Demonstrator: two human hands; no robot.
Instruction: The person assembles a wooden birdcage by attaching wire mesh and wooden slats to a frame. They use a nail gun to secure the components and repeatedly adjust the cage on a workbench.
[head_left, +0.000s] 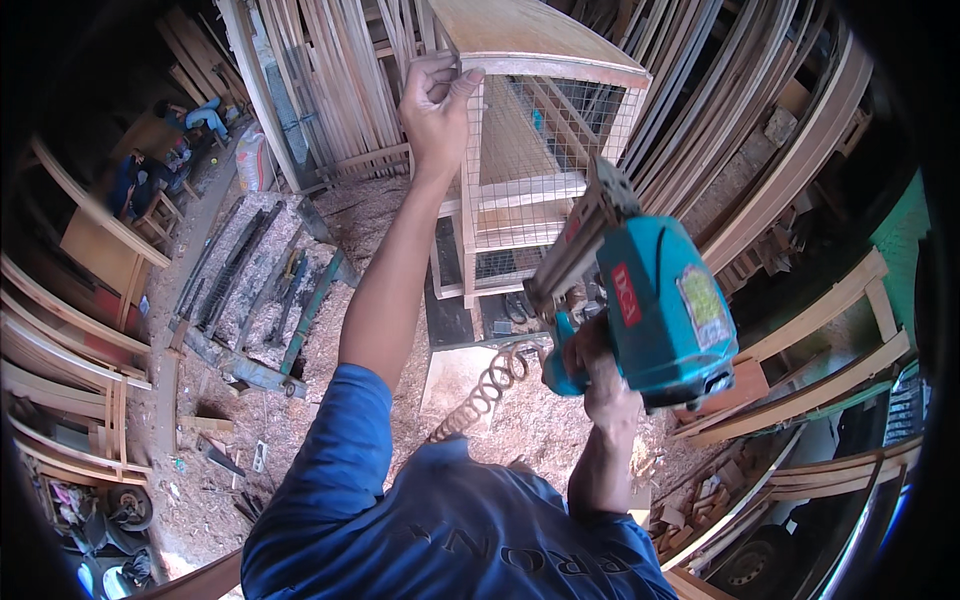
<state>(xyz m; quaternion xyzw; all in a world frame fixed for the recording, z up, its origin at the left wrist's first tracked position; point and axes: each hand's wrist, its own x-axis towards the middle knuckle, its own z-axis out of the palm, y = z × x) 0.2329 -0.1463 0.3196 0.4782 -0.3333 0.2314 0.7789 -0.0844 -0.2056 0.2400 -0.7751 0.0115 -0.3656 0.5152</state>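
A wooden cage [530, 244] with wire mesh [495, 130] across its front stands ahead of me, its plywood top [545, 30] uppermost. At the cage's upper left corner, my left hand [440, 100] is closed, fingers curled and thumb pressed against the mesh edge. My right hand [595, 365] grips the handle of a teal pneumatic nail gun [660, 305]. Its long metal magazine and nose [612, 185] angle up in front of the cage's right side. Whether the nose touches the wood I cannot tell. A coiled air hose [485, 395] hangs below the handle.
Long wooden strips [320, 80] lean behind the cage and to its right. At left is a low worktable [250, 290] with tools and shavings on it. Shavings cover the floor [340, 320]. Curved wooden frames [830, 340] stand at right. Two people [205, 118] are far left.
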